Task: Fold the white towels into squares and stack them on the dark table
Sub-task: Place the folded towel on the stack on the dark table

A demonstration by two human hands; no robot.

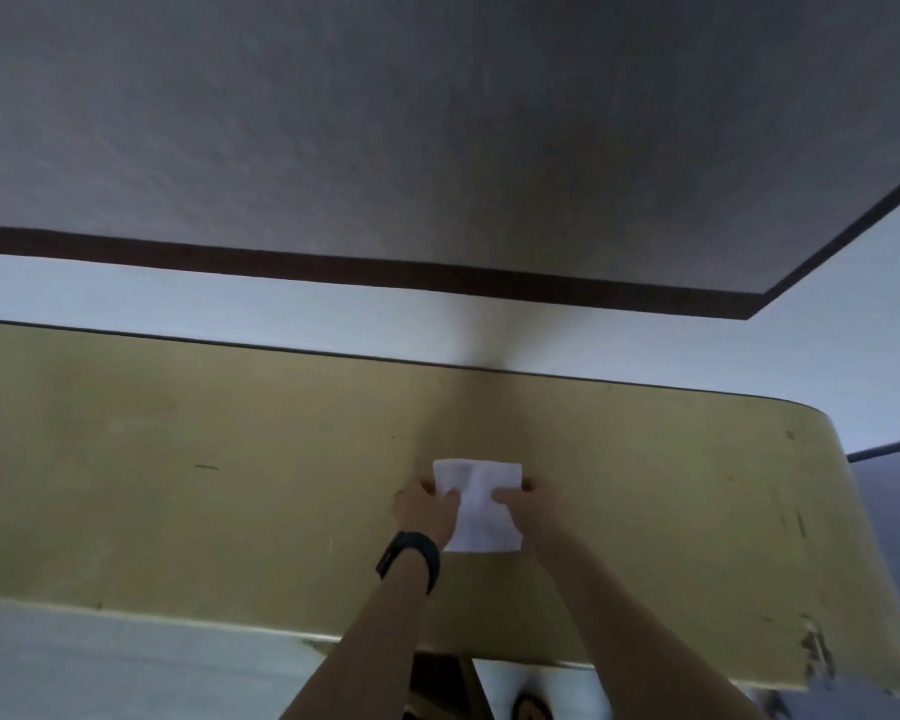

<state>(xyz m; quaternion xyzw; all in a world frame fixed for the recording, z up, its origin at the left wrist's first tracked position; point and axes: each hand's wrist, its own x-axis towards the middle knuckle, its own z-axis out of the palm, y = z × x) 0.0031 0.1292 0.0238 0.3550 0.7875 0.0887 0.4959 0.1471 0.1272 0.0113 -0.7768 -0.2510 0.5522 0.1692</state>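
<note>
A small white towel (481, 504), folded into a rough square, lies on a worn yellow-green bench top (230, 475). My left hand (427, 506), with a black watch on its wrist, pinches the towel's left edge. My right hand (528, 498) pinches its right edge, the thumb lying on top of the cloth. The dark grey table (437, 137) stretches across the upper part of the view beyond the bench, and nothing shows on it.
A strip of pale floor (230, 298) separates the bench from the dark table's brown front edge (333, 262). The bench's right end is chipped (814, 652). Below the bench's near edge, pale floor and a foot (528, 706) show.
</note>
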